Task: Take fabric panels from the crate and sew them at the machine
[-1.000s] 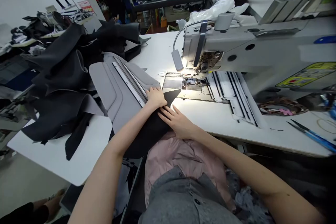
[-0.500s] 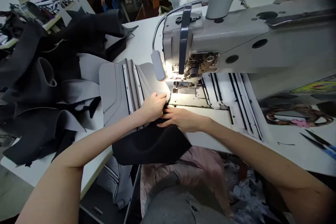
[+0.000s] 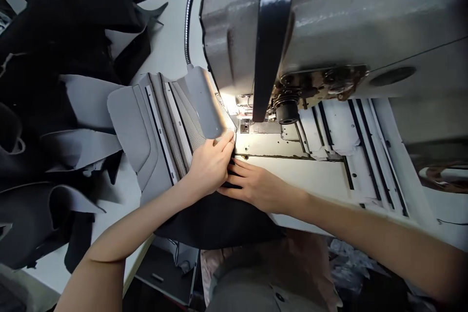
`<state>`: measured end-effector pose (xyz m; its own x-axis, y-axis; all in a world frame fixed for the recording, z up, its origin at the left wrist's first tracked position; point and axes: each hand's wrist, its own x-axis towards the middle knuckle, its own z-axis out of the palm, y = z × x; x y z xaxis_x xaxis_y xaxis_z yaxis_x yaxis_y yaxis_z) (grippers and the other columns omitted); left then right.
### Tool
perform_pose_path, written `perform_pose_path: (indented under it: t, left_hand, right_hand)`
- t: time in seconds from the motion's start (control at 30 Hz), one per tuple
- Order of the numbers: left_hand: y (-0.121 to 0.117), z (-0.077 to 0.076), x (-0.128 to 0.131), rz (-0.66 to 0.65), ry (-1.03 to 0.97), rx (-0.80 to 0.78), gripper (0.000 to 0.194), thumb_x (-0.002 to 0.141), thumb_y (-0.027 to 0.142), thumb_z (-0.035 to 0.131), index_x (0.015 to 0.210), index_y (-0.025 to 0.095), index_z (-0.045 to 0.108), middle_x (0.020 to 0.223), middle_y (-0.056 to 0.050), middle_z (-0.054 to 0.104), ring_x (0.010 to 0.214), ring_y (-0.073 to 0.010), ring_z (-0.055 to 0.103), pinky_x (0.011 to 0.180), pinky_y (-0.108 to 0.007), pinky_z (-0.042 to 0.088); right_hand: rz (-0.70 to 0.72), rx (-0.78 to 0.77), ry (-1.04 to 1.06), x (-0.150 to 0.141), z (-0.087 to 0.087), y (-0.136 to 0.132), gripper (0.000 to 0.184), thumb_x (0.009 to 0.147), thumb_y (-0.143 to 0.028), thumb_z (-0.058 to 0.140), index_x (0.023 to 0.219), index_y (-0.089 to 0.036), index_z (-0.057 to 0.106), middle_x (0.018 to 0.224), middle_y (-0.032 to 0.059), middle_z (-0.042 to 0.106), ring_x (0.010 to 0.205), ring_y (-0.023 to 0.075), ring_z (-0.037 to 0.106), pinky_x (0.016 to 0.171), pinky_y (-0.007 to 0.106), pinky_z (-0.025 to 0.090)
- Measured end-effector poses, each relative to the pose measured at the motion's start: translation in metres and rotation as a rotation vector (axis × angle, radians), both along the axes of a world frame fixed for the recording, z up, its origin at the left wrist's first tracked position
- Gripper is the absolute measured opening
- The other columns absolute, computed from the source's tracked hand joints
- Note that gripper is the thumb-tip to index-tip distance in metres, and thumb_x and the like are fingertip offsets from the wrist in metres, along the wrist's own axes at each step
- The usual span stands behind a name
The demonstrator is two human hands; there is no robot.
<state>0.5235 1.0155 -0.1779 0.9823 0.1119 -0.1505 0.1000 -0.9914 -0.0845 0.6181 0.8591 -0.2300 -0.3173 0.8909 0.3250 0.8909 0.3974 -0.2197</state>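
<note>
My left hand (image 3: 210, 165) is closed on the corner of a grey fabric panel (image 3: 146, 126) with white and dark strips, holding it beside the sewing machine's needle plate (image 3: 270, 144). My right hand (image 3: 252, 185) lies flat, fingers stretched out, pressing a black fabric piece (image 3: 215, 222) that hangs over the table's front edge. Both hands touch each other just left of the presser foot (image 3: 244, 124). The grey sewing machine head (image 3: 329, 24) looms above, its small lamp (image 3: 204, 102) lighting the plate.
A heap of black and grey cut fabric pieces (image 3: 47, 92) covers the left of the white table (image 3: 168, 44). White guide strips with dark lines (image 3: 351, 136) lie right of the needle plate. The table edge runs below my forearms.
My view has closed in on the machine. Both hands have slid the grey and black pieces forward to the needle plate, and the left hand has closed on the grey panel's corner.
</note>
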Motion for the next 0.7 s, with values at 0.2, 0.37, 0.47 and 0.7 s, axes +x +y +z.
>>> perform_pose_path:
  t: [0.2, 0.37, 0.47, 0.7]
  left_hand:
    - [0.000, -0.001, -0.001, -0.013, 0.058, 0.012, 0.056, 0.082, 0.007, 0.046, 0.137, 0.008, 0.056, 0.159, -0.009, 0.044, 0.087, -0.0233, 0.060, 0.068, -0.036, 0.055]
    - [-0.003, 0.001, 0.002, -0.001, 0.068, -0.001, 0.054, 0.081, 0.008, 0.048, 0.134, 0.009, 0.057, 0.158, -0.009, 0.044, 0.088, -0.0231, 0.061, 0.069, -0.037, 0.055]
    - [-0.009, 0.004, 0.008, 0.024, 0.090, -0.009, 0.051, 0.080, 0.007, 0.048, 0.130, 0.012, 0.059, 0.160, -0.006, 0.042, 0.093, -0.0232, 0.061, 0.070, -0.035, 0.056]
    - [-0.021, 0.004, 0.025, 0.020, 0.025, -0.033, 0.039, 0.083, 0.009, 0.050, 0.120, 0.015, 0.063, 0.157, -0.005, 0.046, 0.108, -0.0273, 0.057, 0.074, -0.036, 0.057]
  right_hand:
    - [0.002, -0.014, 0.016, -0.002, 0.001, 0.001, 0.038, 0.096, -0.014, 0.050, 0.131, -0.016, 0.065, 0.121, 0.0124, 0.067, 0.122, 0.0264, 0.057, 0.115, 0.051, 0.042]
    - [-0.010, -0.009, -0.010, -0.002, 0.004, 0.000, 0.037, 0.097, -0.014, 0.047, 0.128, -0.015, 0.066, 0.116, 0.0116, 0.069, 0.117, 0.0262, 0.060, 0.114, 0.051, 0.044]
    - [-0.018, -0.034, -0.026, 0.002, 0.009, -0.005, 0.035, 0.095, -0.013, 0.047, 0.123, -0.012, 0.068, 0.116, 0.0127, 0.069, 0.118, 0.0255, 0.060, 0.115, 0.047, 0.044]
    - [-0.059, -0.062, -0.026, 0.014, 0.017, -0.019, 0.031, 0.094, -0.011, 0.048, 0.118, -0.011, 0.069, 0.117, 0.0139, 0.069, 0.117, 0.0252, 0.060, 0.112, 0.044, 0.047]
